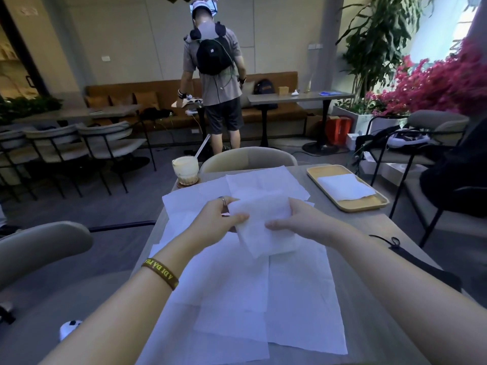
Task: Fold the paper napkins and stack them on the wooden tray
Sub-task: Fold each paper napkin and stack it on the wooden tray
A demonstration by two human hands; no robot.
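Closest to the person, several unfolded napkins [263, 299] are lying flat and overlapping on the table [350, 227], covering most of its near half.

Just above them, the left hand [218, 219] and the right hand [303, 222] are both gripping 1 folded napkin [263, 222]. Each is pinching a side edge, thumb on top and fingers curled beneath, and the napkin is hanging clear of the sheets below.

The paper is looking very light, thin and limp. It is likely to sag without support, tear if tugged and spring open unless the crease is pressed. Holding it at 2 opposite edges, near the corners, is probably keeping the layers lined up; a light pinch should be enough, since a hard one would crumple it.

Further off to the right, the wooden tray [369, 206] is sitting near the table's far corner, well apart from the hands. A folded white stack [345, 187] is already resting on it, though how many napkins it holds cannot be told.

Beyond the sheets on the left, a glass [184, 169] with a straw is standing at the table's far edge, close enough to bump.
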